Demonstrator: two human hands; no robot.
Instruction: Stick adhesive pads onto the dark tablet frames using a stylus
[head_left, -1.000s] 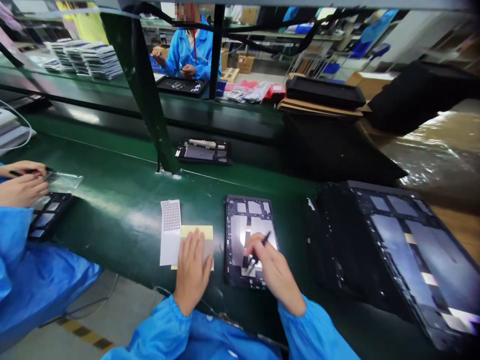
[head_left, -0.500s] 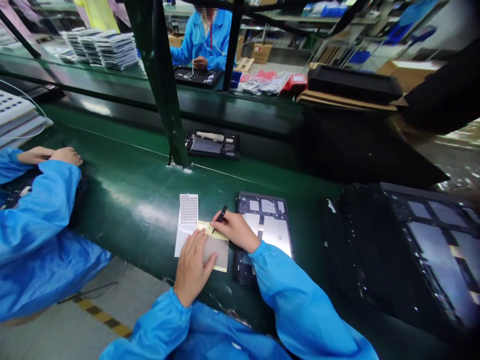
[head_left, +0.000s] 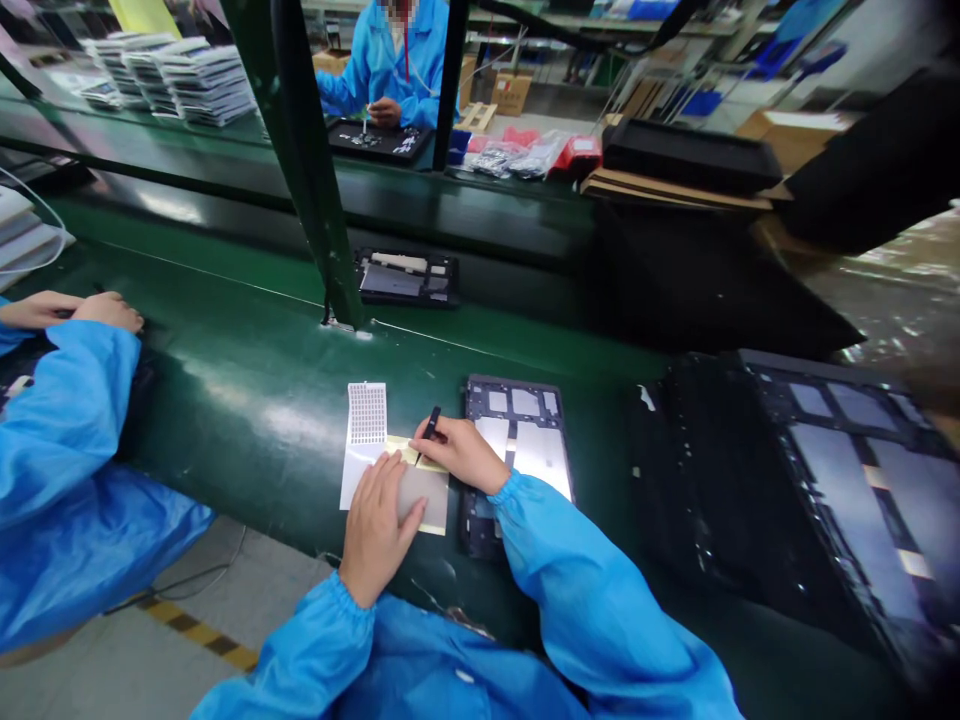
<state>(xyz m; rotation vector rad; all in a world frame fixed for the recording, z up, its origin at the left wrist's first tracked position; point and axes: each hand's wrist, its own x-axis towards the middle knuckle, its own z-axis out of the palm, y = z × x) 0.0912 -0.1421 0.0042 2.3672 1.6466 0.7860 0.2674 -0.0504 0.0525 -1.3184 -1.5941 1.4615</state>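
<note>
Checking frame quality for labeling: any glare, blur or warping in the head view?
Head view: overhead glare streaks the green belt and the metal of the open tablet; wide-lens warp stretches the stacked tablets at the right edge; right edge smeared, background soft; left hand, right hand and dark tool sharp.

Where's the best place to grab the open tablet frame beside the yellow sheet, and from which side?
Probably the tablet frame by its long right edge, coming from the right: it lies flat on the green belt, that edge is bare, while the right hand and sleeve cross its left and near parts.
</note>
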